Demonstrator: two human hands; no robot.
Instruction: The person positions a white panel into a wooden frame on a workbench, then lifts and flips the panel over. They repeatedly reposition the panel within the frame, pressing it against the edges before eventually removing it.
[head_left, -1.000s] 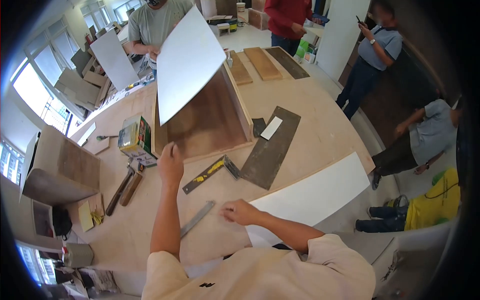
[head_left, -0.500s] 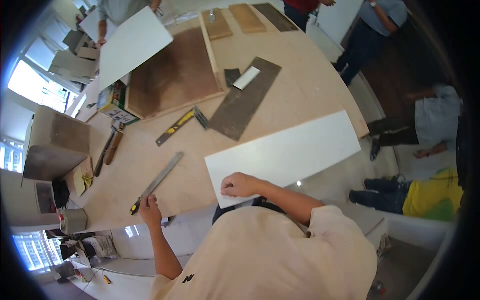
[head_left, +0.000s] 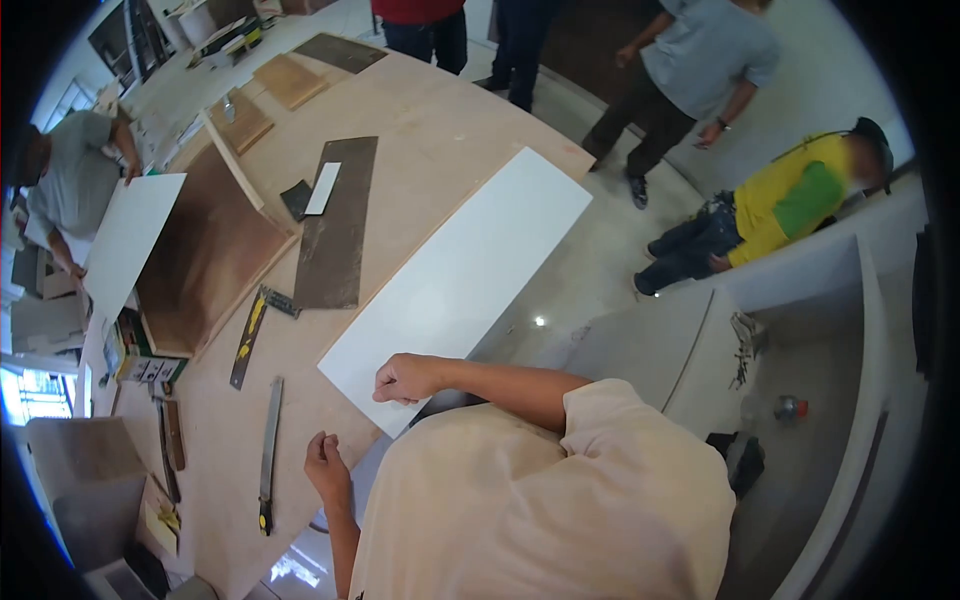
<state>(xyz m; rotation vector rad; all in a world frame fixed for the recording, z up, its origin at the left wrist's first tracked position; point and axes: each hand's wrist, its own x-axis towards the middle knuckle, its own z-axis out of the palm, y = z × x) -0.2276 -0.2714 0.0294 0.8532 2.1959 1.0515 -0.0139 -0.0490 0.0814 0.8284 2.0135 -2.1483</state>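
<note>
A long white board (head_left: 470, 270) lies slantwise along the table's near edge, its far end pointing up and right. My right hand (head_left: 408, 379) rests on its near end with the fingers curled closed; anything inside them is hidden. My left hand (head_left: 327, 470) hovers by the table edge, fingers loosely bent and apart, holding nothing visible. To its left lies a flat file (head_left: 270, 450) with a black and yellow handle, untouched. Beyond the file is a try square (head_left: 255, 335) with yellow marks on its blade.
A dark panel (head_left: 338, 240) carries a small white strip (head_left: 322, 189). A large shallow wooden tray (head_left: 215, 240) stands tilted at left. There, a person in grey (head_left: 80, 165) holds a white sheet (head_left: 130, 235). Several people stand beyond the table, one in yellow (head_left: 790, 205).
The view has swung to the right. My left hand has come away from the file's handle, and the file lies on the table. My right hand remains closed on the white board.
</note>
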